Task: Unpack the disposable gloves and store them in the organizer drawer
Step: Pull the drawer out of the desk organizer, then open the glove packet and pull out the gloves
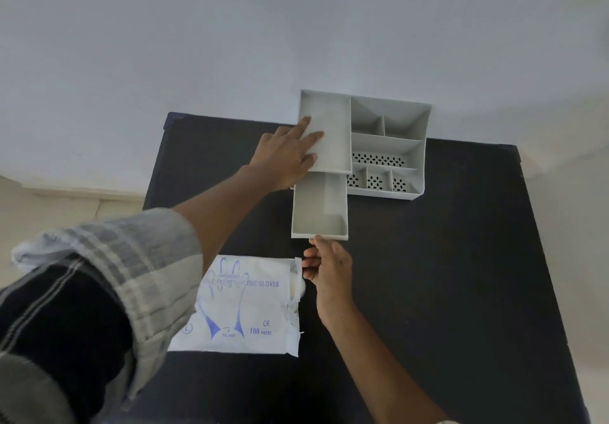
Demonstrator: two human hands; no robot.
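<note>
My left hand (283,156) is lying flat on the gray organizer (389,146), fingers spread out and pressing on its left part so it does not slide on the black table (461,275). It is not gripping anything, just pushing down. My right hand (324,267) is at the front edge of the drawer (319,209), with the fingertips pinched close together on what I think is a little pull there, but I cannot see the pull well. The drawer is pulled out toward me and looks empty inside. The bag of gloves (244,308) lies flat on the table, just beside my right hand and near the drawer front. Its right side looks torn open and crinkly. I think the bag is very light and floppy, and the plastic looks smooth, so it may slip. The gloves inside are probably thin and soft and may stick together in a bunch. I would hold the bag down at its closed left side and pinch the gloves at the torn opening. The organizer looks like light, stiff plastic, so it needs a steadying hand.
</note>
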